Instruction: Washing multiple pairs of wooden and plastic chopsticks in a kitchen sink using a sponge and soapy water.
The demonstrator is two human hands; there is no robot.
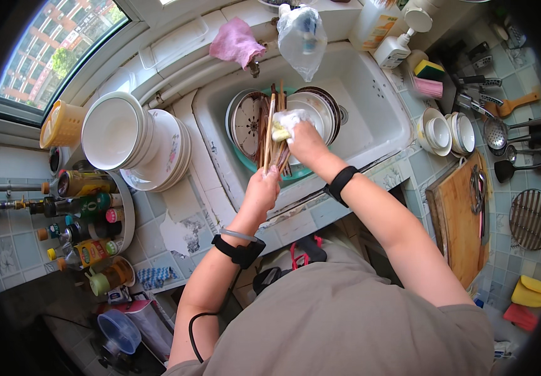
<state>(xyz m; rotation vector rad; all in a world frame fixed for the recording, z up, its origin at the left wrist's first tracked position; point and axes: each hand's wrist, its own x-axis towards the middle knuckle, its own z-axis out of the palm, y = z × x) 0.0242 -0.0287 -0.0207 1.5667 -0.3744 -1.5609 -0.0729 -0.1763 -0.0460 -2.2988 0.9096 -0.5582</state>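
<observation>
My left hand point(262, 190) is closed round the near ends of a bundle of wooden chopsticks point(270, 128), which point away from me over the sink. My right hand point(308, 145) grips a soapy sponge point(287, 123), white with foam and yellowish in part, and presses it against the chopsticks' right side. Below them a green basin point(244, 160) stands in the white sink point(380, 103). A patterned plate point(245, 123) leans in its left part, and white dishes point(322, 111) with a dark-rimmed one behind fill its right. The hands hide the basin's middle.
Stacked white bowls point(112, 131) and floral plates point(165, 147) stand left of the sink. A pink cloth point(237, 42) drapes over the tap, beside a hanging plastic bag point(302, 41). Small bowls point(435, 133), a cutting board point(455, 216) and a pump bottle point(396, 49) are at right.
</observation>
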